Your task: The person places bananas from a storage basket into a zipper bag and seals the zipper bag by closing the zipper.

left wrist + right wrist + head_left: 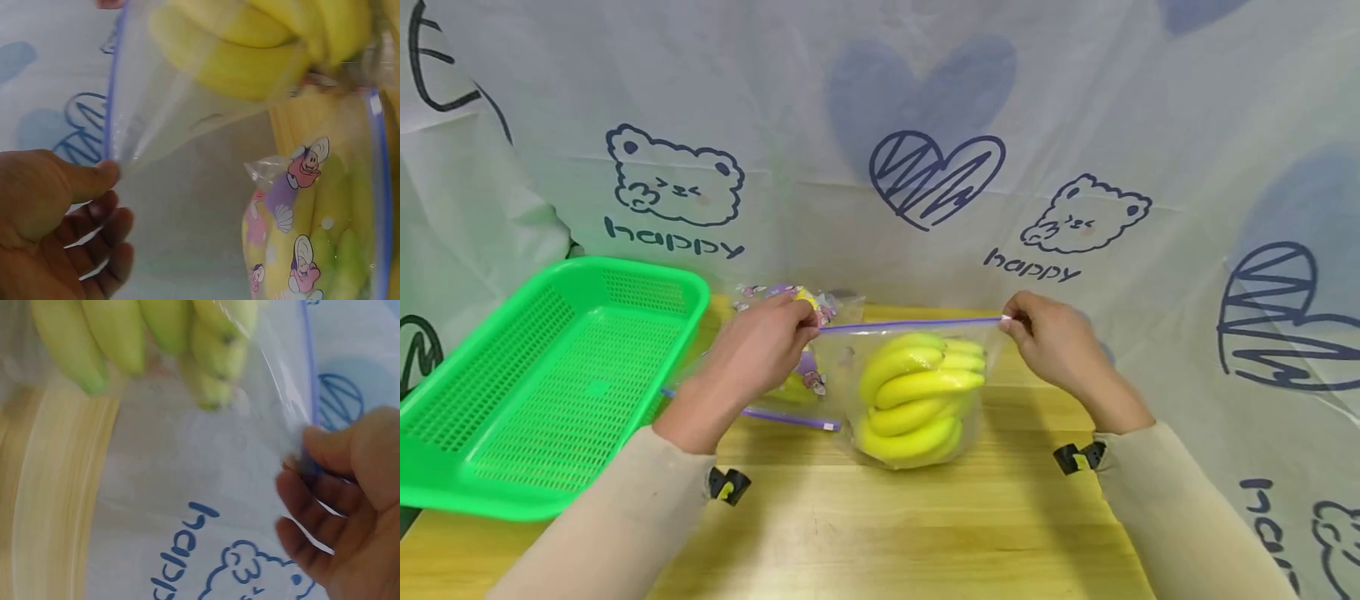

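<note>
A clear zip bag (pixel 847 367) with a purple zip strip hangs upright between both hands, its top edge stretched nearly straight. Inside lies a bunch of yellow bananas (pixel 917 400), greenish at the tips in the right wrist view. My left hand (pixel 760 346) pinches the bag's left top corner between thumb and forefinger, the other fingers loosely bent. At the opposite corner my right hand (pixel 1052 342) pinches the zip's end, where a white slider shows. Behind my left hand lies a second zip bag (pixel 306 206), printed with cartoon figures, with bananas inside.
A green plastic basket (pixel 598 387) with perforated walls stands at the left on the wooden table (pixel 850 533). A pale curtain (pixel 805 108) with hearts and bear drawings hangs close behind the table and along its right side.
</note>
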Action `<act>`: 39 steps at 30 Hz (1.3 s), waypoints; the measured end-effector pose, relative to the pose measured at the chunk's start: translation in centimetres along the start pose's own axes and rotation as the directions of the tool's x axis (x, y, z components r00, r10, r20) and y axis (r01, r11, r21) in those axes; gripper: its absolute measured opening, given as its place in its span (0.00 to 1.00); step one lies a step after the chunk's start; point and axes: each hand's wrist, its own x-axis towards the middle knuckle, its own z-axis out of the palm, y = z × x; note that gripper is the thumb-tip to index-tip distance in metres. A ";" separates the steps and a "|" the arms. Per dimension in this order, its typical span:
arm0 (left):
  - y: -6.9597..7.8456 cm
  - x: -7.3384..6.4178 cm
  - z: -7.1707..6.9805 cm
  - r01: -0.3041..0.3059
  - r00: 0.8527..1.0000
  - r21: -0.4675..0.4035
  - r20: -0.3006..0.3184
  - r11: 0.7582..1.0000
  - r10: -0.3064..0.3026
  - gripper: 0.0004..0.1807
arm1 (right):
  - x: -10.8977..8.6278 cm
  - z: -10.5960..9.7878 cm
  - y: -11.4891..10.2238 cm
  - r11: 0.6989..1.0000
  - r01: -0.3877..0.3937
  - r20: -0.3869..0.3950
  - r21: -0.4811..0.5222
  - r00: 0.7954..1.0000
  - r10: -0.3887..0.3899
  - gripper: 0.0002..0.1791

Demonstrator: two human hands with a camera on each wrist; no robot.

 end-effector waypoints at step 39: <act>-1.7 -5.4 13.0 -0.238 0.948 0.277 -0.142 0.931 0.284 0.07 | -7.7 14.1 3.8 0.959 0.104 -0.137 -0.264 0.980 -0.144 0.05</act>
